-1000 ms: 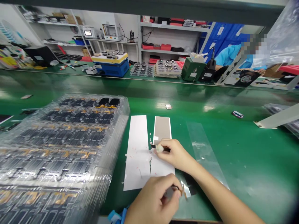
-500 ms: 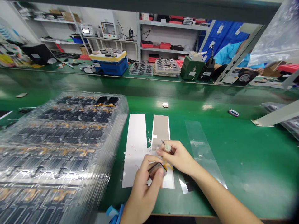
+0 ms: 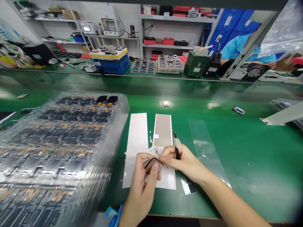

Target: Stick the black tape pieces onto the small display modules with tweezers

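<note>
My left hand [image 3: 143,186] grips a small display module [image 3: 153,166] with rounded corners and a dark rim, thumb lying across its face. From the module's right edge comes an orange flex cable [image 3: 159,155]. The fingertips of my right hand [image 3: 182,160] are closed at that cable, touching or pinching it. Dark tweezers [image 3: 176,148], wrapped in pale tape, stand up between the fingers of the same hand; their lower end is hidden. Beneath both hands lie a white sheet [image 3: 138,132] and a grey-faced strip [image 3: 163,126] with white edges.
Stacked clear trays [image 3: 71,135] of display modules fill the left. On the right lies a transparent film strip [image 3: 205,142]. A small white-faced piece [image 3: 166,103] rests behind the sheets. A co-worker in a blue sleeve [image 3: 236,47] sits beyond the metal post [image 3: 248,44].
My right hand has turned, swinging the tweezers upright, and its fingertips have come to the flex cable. The display module has shifted slightly left and up in my left hand.
</note>
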Motion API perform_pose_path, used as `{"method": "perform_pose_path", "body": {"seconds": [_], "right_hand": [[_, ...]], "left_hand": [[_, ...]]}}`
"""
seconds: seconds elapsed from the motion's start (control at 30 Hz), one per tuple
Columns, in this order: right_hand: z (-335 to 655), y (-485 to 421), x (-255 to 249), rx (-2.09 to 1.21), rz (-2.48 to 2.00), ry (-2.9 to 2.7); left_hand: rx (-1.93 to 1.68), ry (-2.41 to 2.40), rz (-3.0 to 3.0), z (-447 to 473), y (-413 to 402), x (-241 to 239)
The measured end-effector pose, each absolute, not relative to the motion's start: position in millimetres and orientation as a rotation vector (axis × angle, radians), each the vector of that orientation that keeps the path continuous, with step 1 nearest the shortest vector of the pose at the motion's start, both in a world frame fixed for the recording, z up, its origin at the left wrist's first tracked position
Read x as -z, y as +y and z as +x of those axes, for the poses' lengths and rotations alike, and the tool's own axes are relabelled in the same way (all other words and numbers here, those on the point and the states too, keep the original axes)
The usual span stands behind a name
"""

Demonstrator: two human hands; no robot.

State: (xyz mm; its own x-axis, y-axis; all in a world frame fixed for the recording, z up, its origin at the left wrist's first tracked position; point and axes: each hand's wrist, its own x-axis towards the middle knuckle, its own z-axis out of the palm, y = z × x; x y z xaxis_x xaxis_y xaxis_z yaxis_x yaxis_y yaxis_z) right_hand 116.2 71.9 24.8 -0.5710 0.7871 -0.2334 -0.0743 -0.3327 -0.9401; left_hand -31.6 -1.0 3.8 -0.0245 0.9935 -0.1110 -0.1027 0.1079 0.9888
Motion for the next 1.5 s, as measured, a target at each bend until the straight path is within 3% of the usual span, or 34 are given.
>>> {"method": "perform_pose_path", "body": {"seconds": [0.67, 1.0, 1.5], "right_hand": [[114.2, 73.4, -21.7, -1.965, -1.023, -1.312], [113.3, 67.0, -20.3, -1.664, -1.028, -1.518], [115.1, 64.9, -26.4, -1.637, -1.049, -1.576]], "left_hand": [[-1.089, 1.194, 1.077, -35.2, 0.1, -4.7], [-1.109, 1.162, 0.994, -36.8, -4.2, -2.0], [-1.102, 1.161, 0.95, -34.5, -5.0, 0.3]]}}
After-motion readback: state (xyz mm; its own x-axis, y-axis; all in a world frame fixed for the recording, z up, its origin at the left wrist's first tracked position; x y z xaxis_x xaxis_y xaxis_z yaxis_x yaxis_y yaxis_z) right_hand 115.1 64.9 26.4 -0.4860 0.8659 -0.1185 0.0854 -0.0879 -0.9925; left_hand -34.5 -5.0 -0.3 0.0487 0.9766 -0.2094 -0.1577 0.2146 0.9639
